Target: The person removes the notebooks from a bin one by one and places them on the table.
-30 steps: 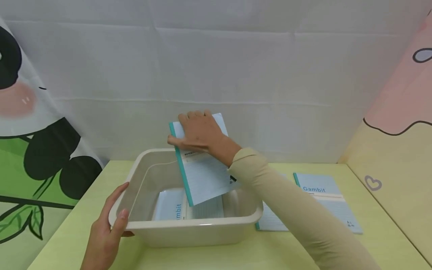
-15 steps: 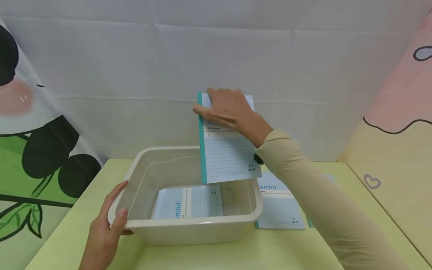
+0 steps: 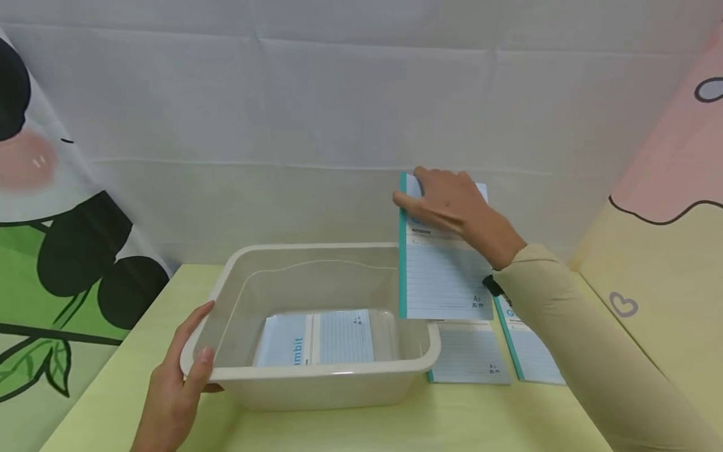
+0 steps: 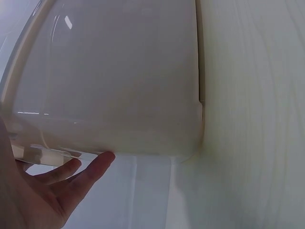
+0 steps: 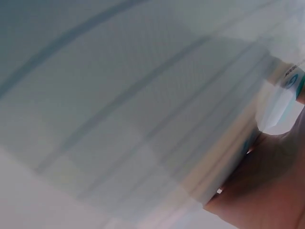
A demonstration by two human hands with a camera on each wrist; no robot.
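Observation:
My right hand [image 3: 452, 201] grips a light blue notebook [image 3: 443, 282] with a teal spine by its top, holding it upright at the right end of a cream plastic basin [image 3: 322, 375]. The right wrist view is filled by the lined cover of this notebook [image 5: 143, 105], with part of the hand [image 5: 262, 186] at lower right. At the basin's left front corner, my left hand [image 3: 175, 376] holds the rim, thumb in front. In the left wrist view its fingers [image 4: 90, 174] lie against the basin's outer wall [image 4: 109, 86]. Inside the basin lies another notebook [image 3: 316, 339], turned sideways.
Two more notebooks lie on the pale yellow table [image 3: 316, 433] to the right of the basin: a nearer one [image 3: 471, 361] partly behind the held notebook, and another [image 3: 533, 351] partly under my sleeve. A white cloth wall [image 3: 316, 125] stands behind, with printed panels at both sides.
My right hand has carried the notebook from over the basin up and to the right, straightening it upright, then slightly lower. The left hand and basin have stayed in place.

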